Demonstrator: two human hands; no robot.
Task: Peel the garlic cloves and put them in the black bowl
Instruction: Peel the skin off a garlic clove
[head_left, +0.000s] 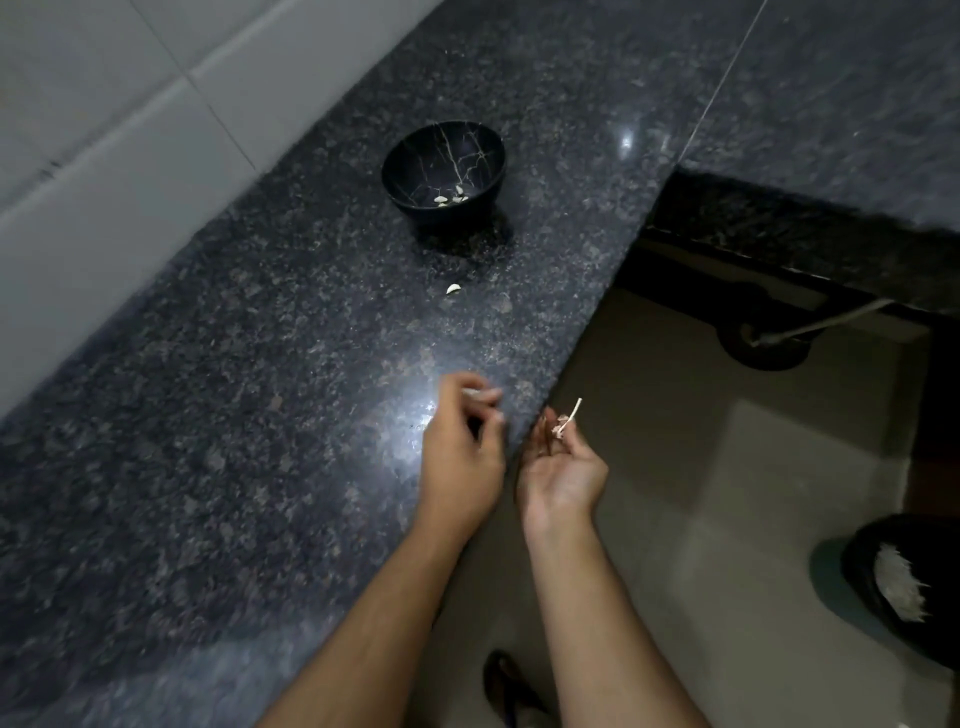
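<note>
One clove (453, 289) lies loose on the table (260, 338), a little short of the bowl (443, 171), which already holds a few pale cloves on its floor. The hands sit apart at the table's near edge: the left hand (460, 441) pinches something small and white at its fingertips, probably a clove, though blur hides it; the right hand (563, 467), palm up off the edge, pinches a curl of skin (567, 420). A clove should be light, firm and smooth once bared, likely to slip, so pinch it across its flat sides. Its papery skin tears easily, best started at the pointed tip.
</note>
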